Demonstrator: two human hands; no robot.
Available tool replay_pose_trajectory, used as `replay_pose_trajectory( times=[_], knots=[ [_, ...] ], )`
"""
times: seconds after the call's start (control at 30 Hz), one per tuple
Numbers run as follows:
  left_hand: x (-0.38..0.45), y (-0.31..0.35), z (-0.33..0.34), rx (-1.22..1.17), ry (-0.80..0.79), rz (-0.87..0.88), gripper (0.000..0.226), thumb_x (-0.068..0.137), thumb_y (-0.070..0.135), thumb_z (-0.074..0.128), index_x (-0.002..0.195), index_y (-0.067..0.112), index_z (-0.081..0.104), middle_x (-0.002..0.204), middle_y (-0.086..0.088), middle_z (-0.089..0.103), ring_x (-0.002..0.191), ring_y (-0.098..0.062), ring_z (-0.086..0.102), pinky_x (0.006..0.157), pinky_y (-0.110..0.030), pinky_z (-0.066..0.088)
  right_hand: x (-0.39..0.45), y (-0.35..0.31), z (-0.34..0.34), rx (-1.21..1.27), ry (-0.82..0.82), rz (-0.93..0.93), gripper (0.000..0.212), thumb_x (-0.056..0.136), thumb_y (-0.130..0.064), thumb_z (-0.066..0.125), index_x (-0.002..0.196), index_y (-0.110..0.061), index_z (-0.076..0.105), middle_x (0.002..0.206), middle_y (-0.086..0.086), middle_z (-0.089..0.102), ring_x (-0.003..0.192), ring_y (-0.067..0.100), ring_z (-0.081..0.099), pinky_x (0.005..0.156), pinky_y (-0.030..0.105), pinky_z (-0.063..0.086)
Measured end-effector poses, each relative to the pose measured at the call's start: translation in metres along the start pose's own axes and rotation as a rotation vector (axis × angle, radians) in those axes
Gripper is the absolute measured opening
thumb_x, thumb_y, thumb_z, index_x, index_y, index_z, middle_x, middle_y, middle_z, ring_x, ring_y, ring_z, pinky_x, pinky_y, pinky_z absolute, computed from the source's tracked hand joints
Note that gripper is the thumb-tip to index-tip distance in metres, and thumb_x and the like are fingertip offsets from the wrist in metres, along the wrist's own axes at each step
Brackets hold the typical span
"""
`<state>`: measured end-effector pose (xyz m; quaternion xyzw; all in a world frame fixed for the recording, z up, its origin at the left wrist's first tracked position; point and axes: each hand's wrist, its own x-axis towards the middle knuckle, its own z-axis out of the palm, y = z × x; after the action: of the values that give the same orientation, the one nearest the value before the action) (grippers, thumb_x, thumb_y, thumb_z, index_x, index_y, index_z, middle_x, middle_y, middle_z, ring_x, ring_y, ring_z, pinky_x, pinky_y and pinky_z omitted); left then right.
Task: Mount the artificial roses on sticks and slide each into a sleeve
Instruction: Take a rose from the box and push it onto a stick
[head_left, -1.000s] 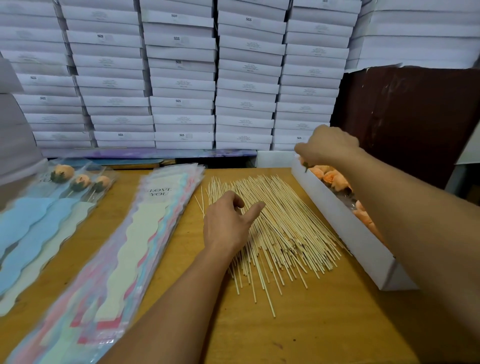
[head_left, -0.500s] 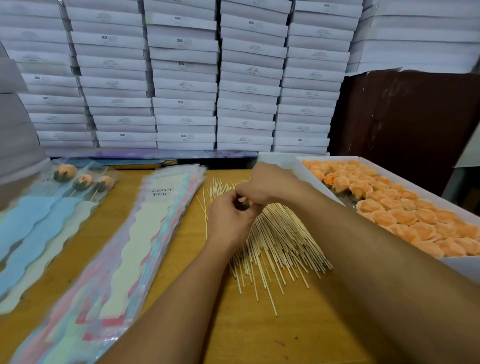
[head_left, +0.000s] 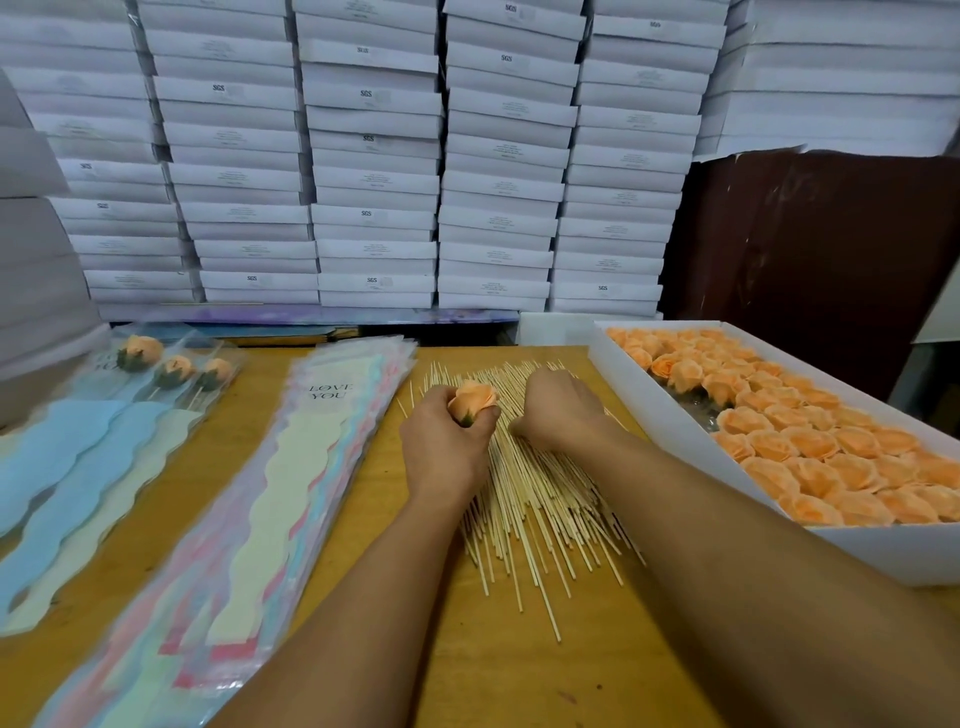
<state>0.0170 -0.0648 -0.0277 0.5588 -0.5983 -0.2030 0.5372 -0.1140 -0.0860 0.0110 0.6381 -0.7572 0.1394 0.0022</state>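
Left hand (head_left: 441, 441) grips rose (head_left: 474, 399) (bloom up); right hand (head_left: 558, 410) fingers curled on sticks (head_left: 540, 499).

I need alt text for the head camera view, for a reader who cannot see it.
The left hand grips an orange rose above a pile of sticks, where the right hand reaches down. A box of roses sits to the right, sleeves to the left.

Bare tabletop (head_left: 519, 675) below sticks (head_left: 530, 499)
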Motion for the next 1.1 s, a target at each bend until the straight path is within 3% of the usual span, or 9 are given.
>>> replay_pose_trajectory(
  times=[0.2, 0.3, 0.47, 0.57, 0.67, 0.77, 0.83, 0.93, 1.1],
  knots=[
    [0.001, -0.002, 0.001, 0.001, 0.023, 0.004, 0.034, 0.083, 0.034, 0.079, 0.108, 0.016, 0.064, 0.087, 0.009, 0.058, 0.077, -0.011, 0.055, 0.057, -0.013, 0.031, 0.001, -0.015, 0.0, -0.086, 0.014, -0.061, 0.011, 0.09, -0.006, 0.061, 0.093, -0.017, 0.057, 0.101, 0.008, 0.061, 0.09, 0.029, 0.056, 0.07, 0.035, 0.041],
    [0.001, -0.001, 0.001, 0.007, 0.027, 0.005, 0.036, 0.084, 0.034, 0.079, 0.111, 0.015, 0.065, 0.088, 0.009, 0.058, 0.079, -0.011, 0.055, 0.058, -0.015, 0.032, 0.001, -0.02, 0.002, -0.153, 0.029, -0.094, 0.018, 0.094, -0.006, 0.056, 0.109, -0.012, 0.064, 0.112, 0.009, 0.064, 0.105, 0.031, 0.063, 0.071, 0.035, 0.042],
    [0.001, -0.001, 0.001, 0.015, 0.034, -0.005, 0.034, 0.084, 0.034, 0.079, 0.109, 0.016, 0.064, 0.085, 0.012, 0.055, 0.069, -0.002, 0.05, 0.056, -0.01, 0.029, 0.002, -0.024, 0.005, -0.17, 0.046, -0.119, 0.017, 0.096, -0.011, 0.057, 0.111, -0.012, 0.065, 0.111, 0.009, 0.065, 0.106, 0.03, 0.063, 0.07, 0.035, 0.042],
    [0.001, -0.002, 0.001, 0.003, 0.025, -0.003, 0.032, 0.084, 0.034, 0.078, 0.106, 0.018, 0.063, 0.085, 0.011, 0.058, 0.07, -0.002, 0.051, 0.057, -0.011, 0.031, 0.005, -0.021, 0.006, -0.11, 0.035, -0.069, 0.006, 0.093, -0.013, 0.062, 0.089, -0.017, 0.059, 0.096, 0.007, 0.061, 0.092, 0.028, 0.062, 0.066, 0.033, 0.042],
    [0.001, -0.003, 0.002, -0.014, 0.026, -0.008, 0.031, 0.084, 0.034, 0.078, 0.106, 0.018, 0.063, 0.078, 0.019, 0.053, 0.07, 0.003, 0.05, 0.057, -0.012, 0.032, 0.011, -0.014, 0.007, 0.043, 0.009, 0.031, 0.03, 0.089, -0.025, 0.071, 0.071, -0.016, 0.049, 0.078, 0.002, 0.056, 0.066, 0.019, 0.053, 0.053, 0.027, 0.037],
    [0.002, -0.003, 0.003, -0.012, 0.025, -0.008, 0.033, 0.083, 0.036, 0.079, 0.107, 0.019, 0.063, 0.079, 0.017, 0.054, 0.07, 0.004, 0.051, 0.056, -0.012, 0.032, 0.011, -0.009, 0.002, 0.198, -0.005, 0.08, 0.037, 0.084, -0.037, 0.076, 0.068, -0.015, 0.051, 0.07, 0.002, 0.056, 0.061, 0.017, 0.055, 0.047, 0.027, 0.035],
    [0.002, -0.002, 0.003, -0.004, 0.02, -0.013, 0.029, 0.083, 0.038, 0.078, 0.1, 0.023, 0.06, 0.079, 0.018, 0.054, 0.069, 0.004, 0.05, 0.055, -0.012, 0.031, 0.009, -0.005, -0.002, 0.351, -0.048, 0.13, 0.032, 0.082, -0.033, 0.075, 0.067, -0.012, 0.057, 0.061, 0.002, 0.063, 0.054, 0.016, 0.06, 0.046, 0.024, 0.04],
    [0.001, 0.0, 0.002, 0.013, 0.019, -0.018, 0.028, 0.084, 0.038, 0.077, 0.095, 0.029, 0.053, 0.075, 0.022, 0.05, 0.068, 0.004, 0.05, 0.055, -0.013, 0.031, 0.004, 0.002, -0.007, 0.62, -0.181, 0.205, 0.022, 0.082, -0.018, 0.066, 0.064, -0.007, 0.061, 0.043, 0.002, 0.059, 0.03, 0.012, 0.045, 0.036, 0.017, 0.034],
    [0.0, 0.0, 0.001, 0.008, 0.015, -0.014, 0.024, 0.084, 0.038, 0.077, 0.091, 0.025, 0.058, 0.076, 0.015, 0.058, 0.069, -0.004, 0.056, 0.054, -0.018, 0.034, -0.009, 0.011, -0.01, 0.891, -0.331, 0.273, 0.006, 0.08, -0.004, 0.058, 0.077, -0.002, 0.062, 0.051, 0.006, 0.062, 0.034, 0.009, 0.043, 0.034, 0.016, 0.032]
  ],
)
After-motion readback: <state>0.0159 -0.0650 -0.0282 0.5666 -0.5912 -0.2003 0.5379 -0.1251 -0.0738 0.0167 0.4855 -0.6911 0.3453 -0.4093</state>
